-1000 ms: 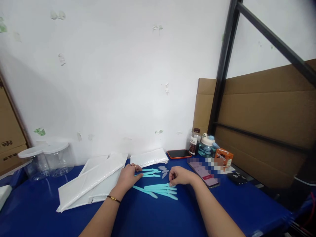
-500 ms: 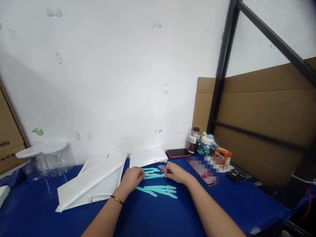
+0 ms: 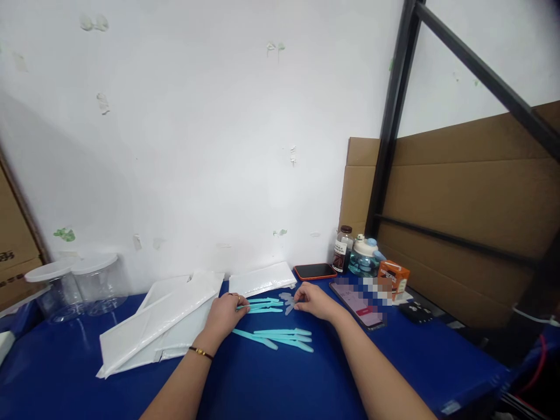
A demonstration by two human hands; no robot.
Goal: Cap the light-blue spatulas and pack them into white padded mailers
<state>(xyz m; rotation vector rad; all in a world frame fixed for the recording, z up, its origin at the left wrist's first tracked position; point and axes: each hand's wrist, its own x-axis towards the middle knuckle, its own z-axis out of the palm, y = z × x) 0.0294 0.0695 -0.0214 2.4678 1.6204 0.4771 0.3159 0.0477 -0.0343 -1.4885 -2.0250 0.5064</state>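
Note:
Several turquoise plastic sticks [image 3: 280,337] lie side by side on the blue table [image 3: 271,385] between my forearms. A second small bunch of turquoise sticks [image 3: 262,304] lies just beyond them. My left hand [image 3: 224,315] rests on the left ends of that far bunch, fingers curled down onto them. My right hand [image 3: 311,301] sits at the right of the bunch, its fingertips pinched by a few small pale clear caps [image 3: 287,300]. What the right fingers hold is too small to make out.
White plastic bags [image 3: 157,321] lie to the left and another white bag [image 3: 261,279] behind the sticks. Two clear lidded jars [image 3: 74,283] stand far left. At right are an orange-cased phone [image 3: 315,271], a second phone [image 3: 359,297], a brown bottle [image 3: 342,249], a blue-lidded jar [image 3: 364,256], an orange box [image 3: 394,279] and cardboard [image 3: 472,204].
My right hand has left the near sticks and moved back to the far bunch by the clear caps. My left hand has stayed on the far bunch's left ends.

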